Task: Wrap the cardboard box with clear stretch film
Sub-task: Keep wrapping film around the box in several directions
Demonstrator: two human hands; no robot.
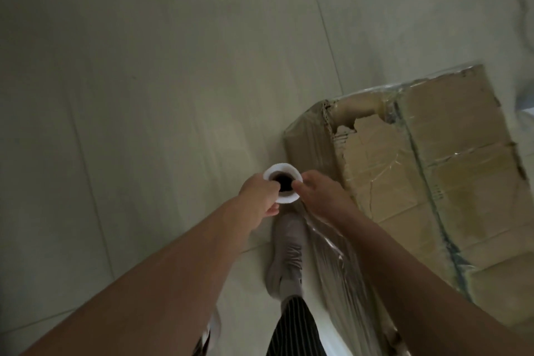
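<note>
Cardboard box [433,167] cut off right; hands, left [258,196] and right [320,196], grip end-on film roll [284,173].

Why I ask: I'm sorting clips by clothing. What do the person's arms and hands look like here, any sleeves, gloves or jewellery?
The left forearm and right forearm show no sleeve up to the frame's edge. The left hand and right hand wear no gloves; no watch, bracelet or ring shows. The picture is dim, so small marks could be missed.
</note>
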